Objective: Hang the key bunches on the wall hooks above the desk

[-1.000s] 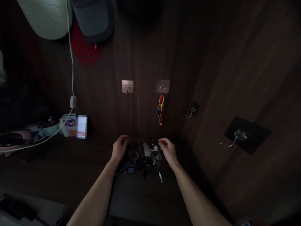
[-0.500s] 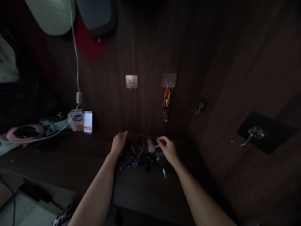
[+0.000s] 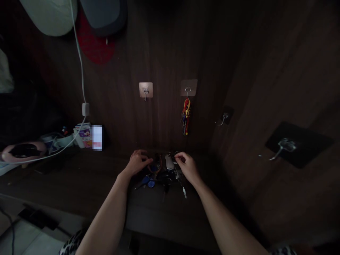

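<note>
A pile of keys lies on the dark shelf, with a grey fob near its top, a blue round tag and a blue-headed key at its left. One silver key points toward me at the right. My left hand rests at the pile's left edge, thumb and fingers apart, its thumb near a brown strap. At the right edge, my right hand pinches part of the keys beside the grey fob; the exact piece is too dark to make out.
Adhesive hooks line the wall: an unused one, one carrying a red and yellow cord bundle, and others on the right-hand panel. On the left are small boxes, a pink round item and a hanging white cable.
My left hand has shifted and its thumb now reaches right toward the pile, with fingers more spread. My right hand stays pinched at the keys. The camera view has moved slightly.
</note>
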Motion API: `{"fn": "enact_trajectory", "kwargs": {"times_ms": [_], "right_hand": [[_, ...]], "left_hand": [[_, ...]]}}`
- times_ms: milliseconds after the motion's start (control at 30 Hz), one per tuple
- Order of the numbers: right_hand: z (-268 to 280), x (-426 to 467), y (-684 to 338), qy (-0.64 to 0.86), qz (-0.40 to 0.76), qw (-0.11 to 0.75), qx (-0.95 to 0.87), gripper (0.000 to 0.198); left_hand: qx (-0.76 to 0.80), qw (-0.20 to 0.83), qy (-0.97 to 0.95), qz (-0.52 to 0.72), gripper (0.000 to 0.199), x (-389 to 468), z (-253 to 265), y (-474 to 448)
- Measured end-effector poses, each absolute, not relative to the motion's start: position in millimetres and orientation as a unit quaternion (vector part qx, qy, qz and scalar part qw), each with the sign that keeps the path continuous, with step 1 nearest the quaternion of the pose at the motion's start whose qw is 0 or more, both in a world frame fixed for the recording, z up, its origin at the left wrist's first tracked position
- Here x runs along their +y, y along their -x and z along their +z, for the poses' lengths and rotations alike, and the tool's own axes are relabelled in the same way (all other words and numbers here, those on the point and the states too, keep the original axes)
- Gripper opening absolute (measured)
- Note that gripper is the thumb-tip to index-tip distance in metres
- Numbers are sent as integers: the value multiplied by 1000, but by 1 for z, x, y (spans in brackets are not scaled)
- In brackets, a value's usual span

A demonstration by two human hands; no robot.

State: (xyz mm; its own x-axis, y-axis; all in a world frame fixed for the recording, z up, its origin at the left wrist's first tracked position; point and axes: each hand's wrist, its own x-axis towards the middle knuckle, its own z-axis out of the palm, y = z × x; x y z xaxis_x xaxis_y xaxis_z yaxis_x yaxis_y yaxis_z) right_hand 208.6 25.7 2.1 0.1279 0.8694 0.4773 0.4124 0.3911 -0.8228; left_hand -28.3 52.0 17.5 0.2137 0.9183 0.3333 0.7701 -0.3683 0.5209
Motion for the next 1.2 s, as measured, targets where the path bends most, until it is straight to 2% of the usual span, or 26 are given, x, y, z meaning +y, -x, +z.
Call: {"fn": "enact_trajectory", "kwargs": {"times_ms": [100, 300, 400, 600, 733, 900, 933, 1067, 1200], "right_hand": [[4, 25, -208, 513, 204, 548, -628, 12], [7, 20, -202, 501, 205, 532, -651, 13], [9, 15, -196, 481, 204, 508, -684, 17], [13, 7, -180, 434, 190, 466, -747, 23], [8, 10, -172, 441, 233, 499, -709, 27], [3, 13, -166, 454, 272, 536, -658, 51], [3, 13, -165, 453, 270, 533, -662, 48], [3, 15, -166, 468, 269, 527, -656, 9], [10, 13, -169, 416, 437, 557, -570, 12]], "left_hand": [[515, 199, -764, 335, 24, 48, 26, 23], [412, 430, -662, 455, 32, 37, 37, 12], [358, 491, -640, 470, 31, 34, 38, 9], [285, 505, -657, 481, 23, 33, 38, 7], [270, 543, -620, 497, 24, 32, 38, 4], [281, 542, -630, 481, 39, 30, 34, -2], [282, 543, -634, 473, 42, 30, 34, -3], [297, 530, -649, 457, 51, 31, 31, -6], [322, 502, -651, 470, 59, 33, 30, -6]]}}
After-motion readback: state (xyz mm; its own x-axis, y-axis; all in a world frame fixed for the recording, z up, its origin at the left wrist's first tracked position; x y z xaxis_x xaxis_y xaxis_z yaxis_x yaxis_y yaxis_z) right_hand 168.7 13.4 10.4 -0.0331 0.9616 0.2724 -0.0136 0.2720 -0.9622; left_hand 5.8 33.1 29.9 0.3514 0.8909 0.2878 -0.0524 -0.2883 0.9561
